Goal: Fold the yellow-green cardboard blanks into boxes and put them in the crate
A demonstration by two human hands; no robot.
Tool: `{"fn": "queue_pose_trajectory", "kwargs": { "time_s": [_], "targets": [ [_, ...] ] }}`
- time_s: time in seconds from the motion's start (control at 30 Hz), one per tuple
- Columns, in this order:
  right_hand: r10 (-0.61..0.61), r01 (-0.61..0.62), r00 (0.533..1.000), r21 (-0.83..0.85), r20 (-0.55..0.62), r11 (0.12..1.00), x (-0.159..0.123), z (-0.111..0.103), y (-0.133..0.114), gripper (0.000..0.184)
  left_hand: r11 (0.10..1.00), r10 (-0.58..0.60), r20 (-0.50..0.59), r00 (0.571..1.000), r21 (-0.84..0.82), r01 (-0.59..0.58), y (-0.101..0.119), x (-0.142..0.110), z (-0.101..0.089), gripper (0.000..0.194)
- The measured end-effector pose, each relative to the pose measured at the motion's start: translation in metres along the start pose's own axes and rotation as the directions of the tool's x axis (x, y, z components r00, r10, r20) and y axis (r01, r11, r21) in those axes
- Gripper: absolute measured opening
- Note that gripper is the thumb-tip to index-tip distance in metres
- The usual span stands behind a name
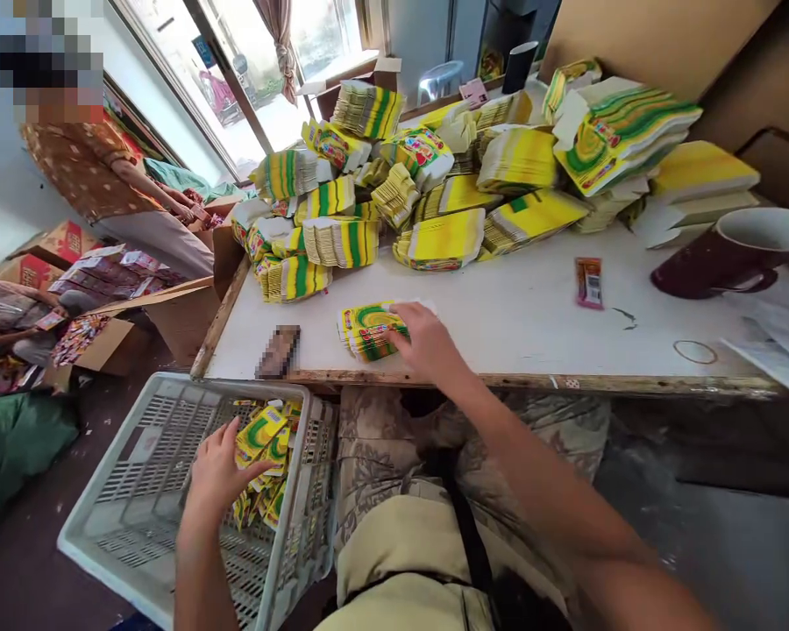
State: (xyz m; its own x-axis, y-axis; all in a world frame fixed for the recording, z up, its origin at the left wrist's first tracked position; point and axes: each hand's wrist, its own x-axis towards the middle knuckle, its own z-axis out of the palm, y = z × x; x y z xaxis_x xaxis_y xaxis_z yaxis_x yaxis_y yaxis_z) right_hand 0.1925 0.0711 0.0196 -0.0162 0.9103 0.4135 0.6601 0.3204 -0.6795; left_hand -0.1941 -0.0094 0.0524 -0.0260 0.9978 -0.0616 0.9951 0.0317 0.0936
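My left hand (220,473) hovers inside the white plastic basket (164,447), thumb and fingers spread, with nothing seen between them. Just right of it, several yellow-and-green packets (266,447) lie in a loose heap against the basket's wall. Up on the white table, my right hand (427,337) grips the right end of a small stack of flat yellow-and-green cartons (368,329), thumb on the near side and fingers over the far side. Part of that stack is hidden under the fingers.
Bundles of folded cartons (440,237) are piled along the table's back. A phone (278,350) lies by the front edge. On the right are a small packet (589,282), a rubber band (695,351) and a dark mug (729,254). Another person (92,166) stands at the left near cardboard boxes.
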Motion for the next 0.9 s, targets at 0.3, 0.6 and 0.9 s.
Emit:
{"fn": "queue_pose_trajectory", "kwargs": {
  "time_s": [0.3, 0.6, 0.9],
  "targets": [
    [-0.038, 0.05, 0.997, -0.183, 0.072, 0.982, 0.021, 0.01, 0.027, 0.024, 0.825, 0.284, 0.271, 0.92, -0.558, -0.09, 0.08, -0.011, 0.027, 0.06],
    [-0.012, -0.07, 0.984, 0.451, 0.177, 0.89, -0.049, 0.018, -0.044, 0.028, -0.028, 0.14, -0.098, 0.985, -0.995, -0.095, 0.194, 0.014, 0.052, 0.088],
    [0.086, -0.352, 0.907, 0.629, 0.412, 0.693, -0.095, 0.026, -0.077, 0.035, -0.081, -0.238, -0.068, 0.969, -0.993, -0.09, 0.202, 0.009, 0.067, 0.062]
  ]
}}
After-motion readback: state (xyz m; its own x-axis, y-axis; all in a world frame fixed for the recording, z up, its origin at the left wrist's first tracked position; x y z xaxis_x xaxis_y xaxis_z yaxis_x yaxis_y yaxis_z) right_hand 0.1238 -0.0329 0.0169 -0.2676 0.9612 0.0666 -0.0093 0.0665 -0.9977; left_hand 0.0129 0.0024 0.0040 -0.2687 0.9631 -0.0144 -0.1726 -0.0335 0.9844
